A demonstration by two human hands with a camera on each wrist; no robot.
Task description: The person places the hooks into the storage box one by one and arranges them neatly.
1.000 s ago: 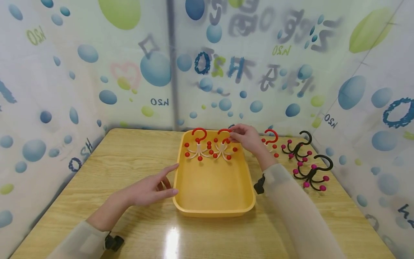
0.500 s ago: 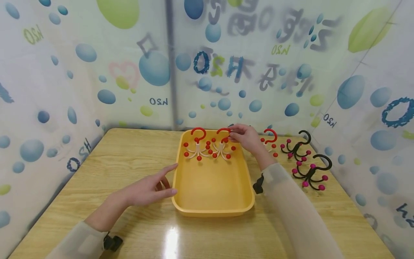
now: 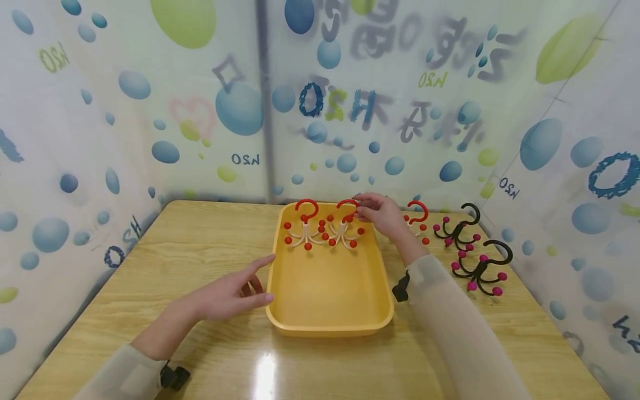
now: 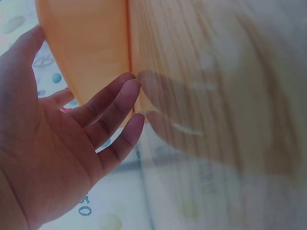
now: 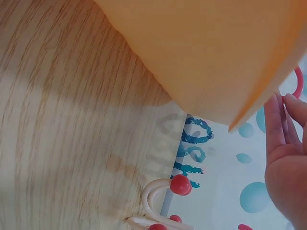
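A yellow tray [image 3: 330, 329] holds two hook hangers at its far end, both with white arms, red ball tips and a red hook. One hanger [image 3: 306, 229] stands at the left; my right hand [image 3: 382, 215] pinches the hook of the other hanger [image 3: 343, 229] beside it. In the right wrist view, thumb and fingertips of the right hand [image 5: 288, 158] meet at the red hook [image 5: 299, 81]. My left hand [image 3: 225, 294] touches the tray's left side with fingers spread; the left wrist view shows the left hand [image 4: 57, 139] with fingers loosely extended against the tray wall [image 4: 86, 43].
Right of the tray, partly behind my right hand, stands another red-hooked hanger [image 3: 424, 212]. Two black hangers with pink balls, one farther back [image 3: 457, 230] and one nearer [image 3: 481, 271], stand on the wooden table [image 3: 215, 239]. Patterned curtain walls [image 3: 200, 111] enclose the table.
Only a slight shift of the head view shows. Both hands, the tray and the hangers keep their places.
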